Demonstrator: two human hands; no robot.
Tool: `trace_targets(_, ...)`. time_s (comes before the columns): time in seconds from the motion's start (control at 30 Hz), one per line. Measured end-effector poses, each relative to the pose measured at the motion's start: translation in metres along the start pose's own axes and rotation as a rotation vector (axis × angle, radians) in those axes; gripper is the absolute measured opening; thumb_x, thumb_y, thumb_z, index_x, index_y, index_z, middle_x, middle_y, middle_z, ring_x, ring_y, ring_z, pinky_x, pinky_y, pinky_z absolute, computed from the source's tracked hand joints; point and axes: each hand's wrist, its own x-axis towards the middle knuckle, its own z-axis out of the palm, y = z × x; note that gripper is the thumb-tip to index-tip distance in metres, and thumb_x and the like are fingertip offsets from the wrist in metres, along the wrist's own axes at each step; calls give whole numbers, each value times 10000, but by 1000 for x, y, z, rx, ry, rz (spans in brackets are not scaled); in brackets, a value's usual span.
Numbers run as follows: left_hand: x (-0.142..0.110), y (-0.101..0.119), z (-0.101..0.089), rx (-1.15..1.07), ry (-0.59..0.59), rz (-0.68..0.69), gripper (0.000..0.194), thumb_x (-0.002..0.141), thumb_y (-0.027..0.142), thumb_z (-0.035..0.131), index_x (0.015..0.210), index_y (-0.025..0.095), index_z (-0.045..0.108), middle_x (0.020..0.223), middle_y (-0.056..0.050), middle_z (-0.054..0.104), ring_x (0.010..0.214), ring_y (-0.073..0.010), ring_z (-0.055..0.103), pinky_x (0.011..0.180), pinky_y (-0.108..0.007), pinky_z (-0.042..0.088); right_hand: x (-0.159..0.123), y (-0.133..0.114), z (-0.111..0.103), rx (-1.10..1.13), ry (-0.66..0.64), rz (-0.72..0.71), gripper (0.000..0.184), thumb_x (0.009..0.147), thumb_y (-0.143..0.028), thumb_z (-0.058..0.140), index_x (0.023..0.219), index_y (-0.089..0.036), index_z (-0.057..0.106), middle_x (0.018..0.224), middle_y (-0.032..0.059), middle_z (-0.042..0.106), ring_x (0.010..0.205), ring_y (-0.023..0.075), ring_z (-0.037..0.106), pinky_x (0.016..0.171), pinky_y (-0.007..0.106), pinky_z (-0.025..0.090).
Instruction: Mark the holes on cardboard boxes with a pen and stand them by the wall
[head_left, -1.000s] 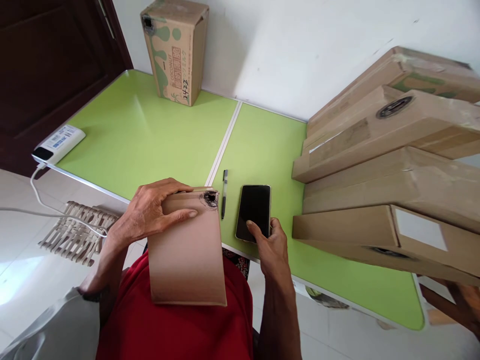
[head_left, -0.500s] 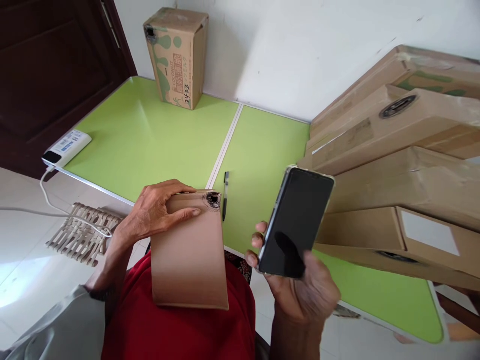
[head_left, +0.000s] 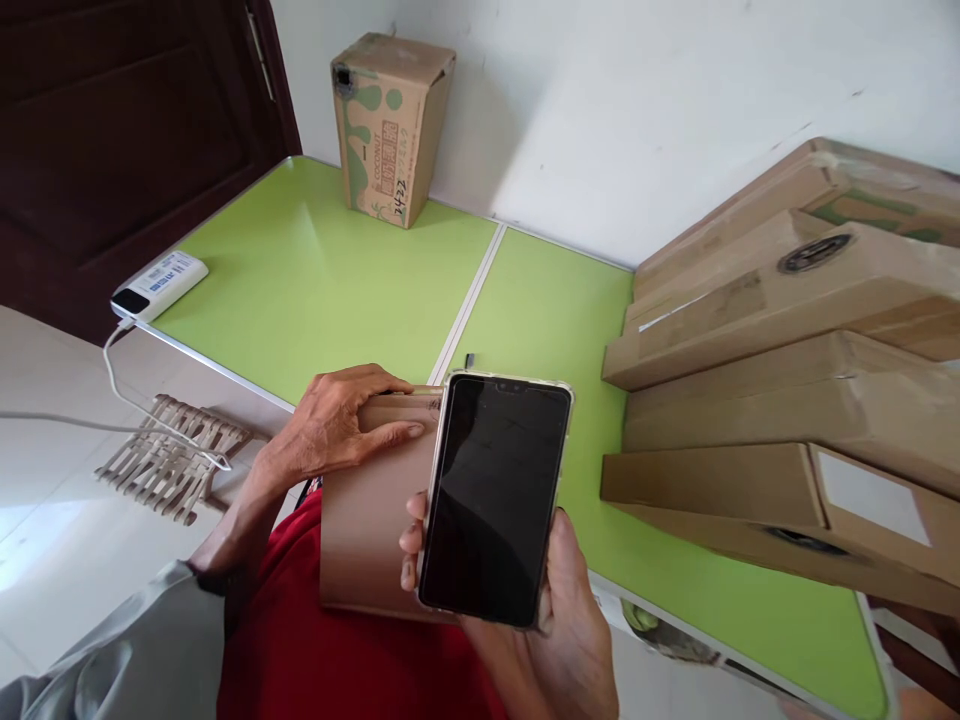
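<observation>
My left hand [head_left: 349,420] grips the top edge of a brown cardboard box [head_left: 367,535] propped on my lap, thumb on its near face and fingers over the top. In my right hand [head_left: 574,610] is a smartphone [head_left: 499,490] in a clear case, its dark screen facing me. The phone is held in front of the box's right side, covering that part and most of the hole in its top corner. Behind the phone, only the tip of a pen [head_left: 469,360] shows on the green table [head_left: 300,290].
A coconut-printed carton [head_left: 394,140] stands at the back by the wall. Several flat cardboard boxes [head_left: 720,400] are stacked on the right. A white power bank [head_left: 161,287] with a cable sits at the left edge, above a woven stool [head_left: 172,460] on the floor.
My right hand has brought the phone left, from beside the box to in front of it, hiding most of the pen. My left hand keeps its hold; the view has shifted slightly.
</observation>
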Motion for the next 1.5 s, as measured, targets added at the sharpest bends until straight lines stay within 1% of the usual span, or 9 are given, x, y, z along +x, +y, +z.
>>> trace_targets(0.17,-1,-2,0,-10,3,-1,389,1007,480,655,1189,173,812,1166,-91,832,1020,-271,795,849,-362,558,3,6,-1,2,12,12,598,950,-697,746,1213,-167,828,1163,176,834,982,303,789,864,410,624)
trace_targets(0.3,-1,-2,0,-18,-6,-8,390,1010,507,665,1194,195,809,1182,-89,834,1031,-269,794,857,-361,560,5,9,0,5,15,16,617,936,-689,768,1233,-151,823,1172,191,831,987,313,791,867,413,624)
trace_targets(0.5,-2,-4,3,-14,22,12,403,1003,557,709,1198,217,802,1173,-80,839,1025,-260,799,887,-361,572,5,-2,-6,-41,109,-148,593,974,-741,689,1225,-223,834,1219,152,829,1012,301,801,866,425,645)
trace_targets(0.7,-1,-4,5,-5,61,5,389,1009,565,712,1165,220,805,1151,-80,844,1029,-262,801,896,-351,581,10,-27,-34,-143,245,-374,554,897,-778,758,1164,-304,860,1207,123,843,1028,325,828,822,457,690)
trace_targets(0.87,0,-4,5,1,87,-9,375,1008,541,718,1154,207,805,1122,-81,842,989,-255,796,863,-352,577,30,-50,-64,-202,358,-564,572,902,-748,776,1249,-295,824,1214,119,841,1010,298,831,764,414,699)
trace_targets(1.03,0,-2,7,-57,171,-61,361,1008,524,722,1139,199,811,1093,-85,836,989,-251,786,882,-367,592,57,-60,-99,-231,415,-557,631,944,-735,729,1296,-213,778,1204,153,834,1038,315,825,777,447,702)
trace_targets(1.17,-2,0,9,-168,230,-150,342,992,517,737,1126,213,815,1109,-77,835,1019,-249,784,934,-372,628,71,-57,-121,-248,475,-529,664,908,-719,760,1314,-194,734,1148,138,837,982,315,830,821,485,693)
trace_targets(1.37,-8,-8,14,-358,281,-282,455,964,560,757,1276,229,771,1288,-114,814,1216,-303,763,1067,-435,615,81,-56,-133,-392,625,-552,597,763,-678,824,1092,-190,725,1134,99,808,839,278,808,798,490,679)
trace_targets(1.5,-12,-17,22,-494,338,-313,586,966,576,737,1429,222,667,1467,-150,728,1443,-329,642,1200,-487,535,81,-61,-139,-545,766,-622,571,688,-689,824,959,-208,678,861,16,735,686,216,703,650,395,634)
